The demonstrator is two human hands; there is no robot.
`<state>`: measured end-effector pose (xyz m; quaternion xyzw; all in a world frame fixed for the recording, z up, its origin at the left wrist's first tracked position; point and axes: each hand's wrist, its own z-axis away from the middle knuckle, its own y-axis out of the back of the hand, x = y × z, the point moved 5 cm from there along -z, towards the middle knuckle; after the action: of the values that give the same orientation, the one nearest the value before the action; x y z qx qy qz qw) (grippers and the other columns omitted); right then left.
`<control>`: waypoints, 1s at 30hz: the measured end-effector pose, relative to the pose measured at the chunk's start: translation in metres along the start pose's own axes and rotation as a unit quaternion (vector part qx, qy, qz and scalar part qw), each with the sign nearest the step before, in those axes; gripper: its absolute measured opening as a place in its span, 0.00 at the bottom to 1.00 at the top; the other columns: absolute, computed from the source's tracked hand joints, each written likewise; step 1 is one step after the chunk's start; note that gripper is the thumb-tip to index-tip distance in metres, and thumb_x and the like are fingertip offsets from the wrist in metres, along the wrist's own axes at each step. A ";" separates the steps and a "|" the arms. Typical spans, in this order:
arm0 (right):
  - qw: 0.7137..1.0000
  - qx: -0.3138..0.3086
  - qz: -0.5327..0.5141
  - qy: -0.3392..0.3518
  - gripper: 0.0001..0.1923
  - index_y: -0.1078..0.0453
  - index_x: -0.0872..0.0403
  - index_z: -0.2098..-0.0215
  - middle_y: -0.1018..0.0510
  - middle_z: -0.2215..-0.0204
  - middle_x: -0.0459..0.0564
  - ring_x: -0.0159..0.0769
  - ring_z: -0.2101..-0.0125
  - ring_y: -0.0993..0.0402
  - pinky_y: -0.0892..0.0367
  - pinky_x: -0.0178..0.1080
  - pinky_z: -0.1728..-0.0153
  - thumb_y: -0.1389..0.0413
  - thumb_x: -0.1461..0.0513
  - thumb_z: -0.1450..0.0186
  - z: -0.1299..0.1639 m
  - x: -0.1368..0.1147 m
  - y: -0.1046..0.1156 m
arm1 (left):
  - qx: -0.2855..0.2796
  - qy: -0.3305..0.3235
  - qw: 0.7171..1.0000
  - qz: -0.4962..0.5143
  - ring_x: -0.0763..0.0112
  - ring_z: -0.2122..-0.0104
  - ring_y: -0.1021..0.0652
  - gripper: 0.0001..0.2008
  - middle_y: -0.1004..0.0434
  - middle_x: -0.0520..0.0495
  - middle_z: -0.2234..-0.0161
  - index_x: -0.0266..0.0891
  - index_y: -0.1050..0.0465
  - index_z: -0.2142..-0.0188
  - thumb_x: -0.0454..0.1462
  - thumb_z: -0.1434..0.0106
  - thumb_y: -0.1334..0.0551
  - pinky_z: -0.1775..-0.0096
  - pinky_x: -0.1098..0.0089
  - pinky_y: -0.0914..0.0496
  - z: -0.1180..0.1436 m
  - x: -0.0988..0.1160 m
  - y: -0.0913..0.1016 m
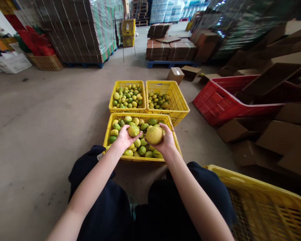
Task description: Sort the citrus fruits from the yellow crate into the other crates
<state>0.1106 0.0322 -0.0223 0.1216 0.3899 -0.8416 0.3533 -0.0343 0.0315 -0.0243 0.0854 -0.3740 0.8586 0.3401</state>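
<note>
Knees [110, 201] nearest — hands each gripping lemon over crate [115, 117].

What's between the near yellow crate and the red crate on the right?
In the head view, only bare concrete floor separates the near yellow crate from the red crate; brown cardboard boxes lie just beside the red one.

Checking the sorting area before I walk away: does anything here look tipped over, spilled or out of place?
Yes: the red crate at right lies tilted on its side among loose cardboard boxes strewn on the floor. The three yellow crates of fruit sit upright with nothing spilled. The left hand and right hand each hold one fruit.
</note>
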 end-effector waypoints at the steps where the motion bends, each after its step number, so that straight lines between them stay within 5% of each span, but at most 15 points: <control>1: 1.000 0.003 0.002 0.000 0.07 0.32 0.52 0.69 0.26 0.81 0.46 0.40 0.74 0.25 0.26 0.43 0.71 0.45 0.56 0.40 0.001 0.000 0.000 | -0.001 0.000 1.000 -0.001 0.62 0.66 0.19 0.18 0.23 0.36 0.60 0.31 0.32 0.49 0.38 0.32 0.51 0.70 0.69 0.22 0.000 0.000 0.000; 30: 1.000 0.023 0.002 0.006 0.06 0.33 0.52 0.71 0.28 0.81 0.45 0.40 0.73 0.26 0.26 0.43 0.70 0.47 0.58 0.41 0.004 0.000 -0.002 | -0.005 0.012 1.000 0.022 0.62 0.65 0.19 0.15 0.23 0.37 0.60 0.34 0.32 0.51 0.37 0.34 0.49 0.71 0.67 0.22 -0.003 -0.001 0.001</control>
<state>0.1095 0.0305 -0.0181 0.1354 0.3724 -0.8490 0.3495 -0.0334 0.0322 -0.0270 0.0647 -0.3762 0.8648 0.3262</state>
